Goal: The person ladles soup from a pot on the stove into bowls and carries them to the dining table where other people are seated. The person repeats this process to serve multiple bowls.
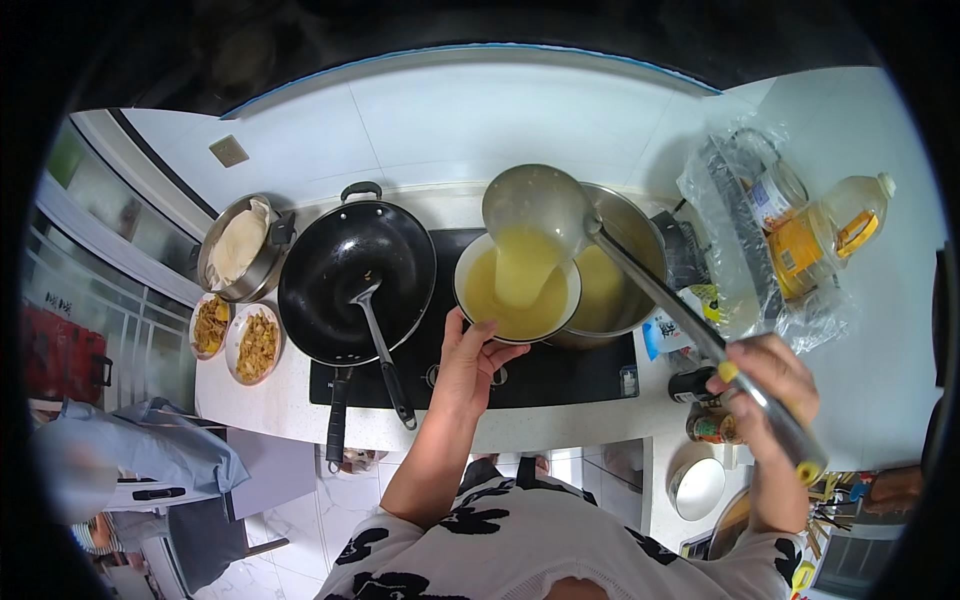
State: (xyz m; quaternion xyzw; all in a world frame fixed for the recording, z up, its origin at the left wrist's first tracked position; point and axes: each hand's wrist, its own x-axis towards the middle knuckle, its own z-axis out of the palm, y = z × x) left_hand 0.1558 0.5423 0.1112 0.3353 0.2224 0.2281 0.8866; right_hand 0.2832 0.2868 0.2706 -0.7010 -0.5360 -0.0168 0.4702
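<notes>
My left hand (480,352) grips a white bowl (466,259) by its near side, thumb at the rim. Yellow liquid (517,311) fills much of it. My right hand (772,390) is closed around the long metal handle of a large ladle (536,196). The ladle is tipped over the bowl, and yellow liquid runs from it into the bowl. Just behind and right of the bowl stands a steel pot (654,259) with more yellowish liquid, partly hidden by the bowl and the ladle.
A black wok (337,255) holds a metal spatula (379,341). Left of it stand two plates of food (255,345) and a steel pot with cloth (238,247). Rightward are an oil bottle (832,225), seasoning jars (694,386) and an empty white bowl (697,489).
</notes>
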